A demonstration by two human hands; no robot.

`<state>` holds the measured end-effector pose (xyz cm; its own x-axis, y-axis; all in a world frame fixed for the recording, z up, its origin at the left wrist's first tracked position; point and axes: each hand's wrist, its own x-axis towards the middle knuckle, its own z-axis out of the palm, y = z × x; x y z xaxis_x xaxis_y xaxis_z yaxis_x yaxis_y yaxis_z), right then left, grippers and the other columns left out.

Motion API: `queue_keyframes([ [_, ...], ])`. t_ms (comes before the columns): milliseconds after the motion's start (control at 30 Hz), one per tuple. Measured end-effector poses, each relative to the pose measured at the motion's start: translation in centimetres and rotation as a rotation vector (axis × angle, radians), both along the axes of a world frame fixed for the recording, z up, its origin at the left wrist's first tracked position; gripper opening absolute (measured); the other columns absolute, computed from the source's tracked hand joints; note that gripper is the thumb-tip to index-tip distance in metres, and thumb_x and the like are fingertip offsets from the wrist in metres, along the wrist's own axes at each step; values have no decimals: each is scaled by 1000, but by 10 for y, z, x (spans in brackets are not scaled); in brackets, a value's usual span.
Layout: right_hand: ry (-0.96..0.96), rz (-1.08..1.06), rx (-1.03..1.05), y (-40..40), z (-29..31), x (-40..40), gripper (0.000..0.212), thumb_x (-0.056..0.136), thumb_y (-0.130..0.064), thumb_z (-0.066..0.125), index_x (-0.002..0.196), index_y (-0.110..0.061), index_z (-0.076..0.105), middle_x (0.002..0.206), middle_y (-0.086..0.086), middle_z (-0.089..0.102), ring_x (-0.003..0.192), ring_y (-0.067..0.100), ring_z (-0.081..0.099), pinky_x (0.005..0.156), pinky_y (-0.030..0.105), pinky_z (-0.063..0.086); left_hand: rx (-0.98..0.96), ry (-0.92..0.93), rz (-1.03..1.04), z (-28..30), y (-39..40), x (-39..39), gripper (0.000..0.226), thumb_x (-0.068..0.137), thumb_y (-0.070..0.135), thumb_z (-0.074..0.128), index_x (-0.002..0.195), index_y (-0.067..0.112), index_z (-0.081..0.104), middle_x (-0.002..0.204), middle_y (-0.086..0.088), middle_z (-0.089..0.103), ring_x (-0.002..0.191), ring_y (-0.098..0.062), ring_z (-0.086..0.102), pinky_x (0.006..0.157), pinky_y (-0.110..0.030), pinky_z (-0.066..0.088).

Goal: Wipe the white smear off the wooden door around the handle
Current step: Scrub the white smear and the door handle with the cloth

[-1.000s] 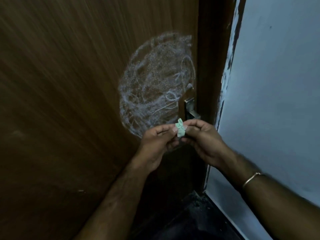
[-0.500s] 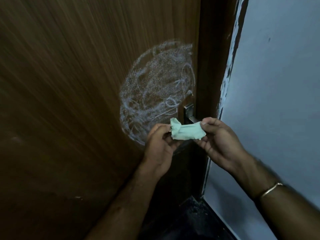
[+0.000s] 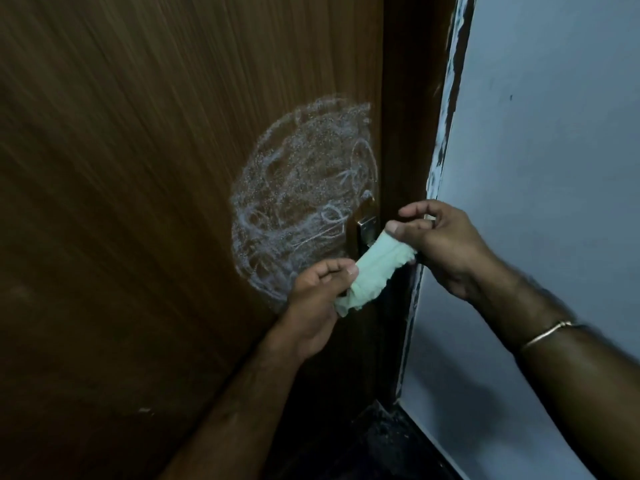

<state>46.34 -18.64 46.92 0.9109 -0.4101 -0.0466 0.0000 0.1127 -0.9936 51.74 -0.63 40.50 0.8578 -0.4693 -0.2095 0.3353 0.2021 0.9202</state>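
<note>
Pale green cloth (image 3: pixel 372 271) stretched between both hands, just in front of door (image 3: pixel 138 202). Left hand (image 3: pixel 317 306) pinches lower end; right hand (image 3: pixel 440 244) pinches upper end beside handle (image 3: pixel 367 226). White smear (image 3: pixel 301 195) lies above left hand, unwiped.

Door: a dark wooden door (image 3: pixel 121 202) with streaked vertical grain stands before me.
Smear: a white smear (image 3: pixel 304 199), round and scribbled, lies on its face near the right edge.
Handle: a metal handle (image 3: pixel 366 227) sits at the smear's lower right, partly hidden.
Floor: a dark floor (image 3: pixel 388 445) shows at the door's foot; too dim for detail.
</note>
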Motion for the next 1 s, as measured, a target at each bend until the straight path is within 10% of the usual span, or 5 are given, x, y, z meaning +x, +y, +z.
queue_keyframes([
  [167,126,171,553,3,-18,-5,40,84,7,62,121,-4,54,101,13,68,80,16,71,63,22,60,49,-217,189,2,-6,-2,5,91,8,69,92,13,68,81,-5,73,66,-13,68,53,-25,52],
  [367,127,185,684,6,-19,-2,49,73,8,67,118,-5,53,99,16,68,73,19,72,55,21,58,661,-963,270,4,3,-5,10,89,23,67,97,28,69,97,12,62,88,1,60,70,-8,44],
  [600,90,125,192,23,-12,5,69,60,-9,86,120,-11,51,87,8,62,70,16,68,50,28,54,130,-485,-38,10,-9,-14,32,77,22,82,105,15,69,99,-9,76,95,-25,74,83,-32,59],
  [1000,280,590,-91,-21,5,11,52,69,-8,79,119,-5,61,87,9,67,55,11,57,36,15,40,51,-221,37,15,-3,7,12,102,20,52,98,13,61,90,-2,76,80,-17,73,66,-28,58],
])
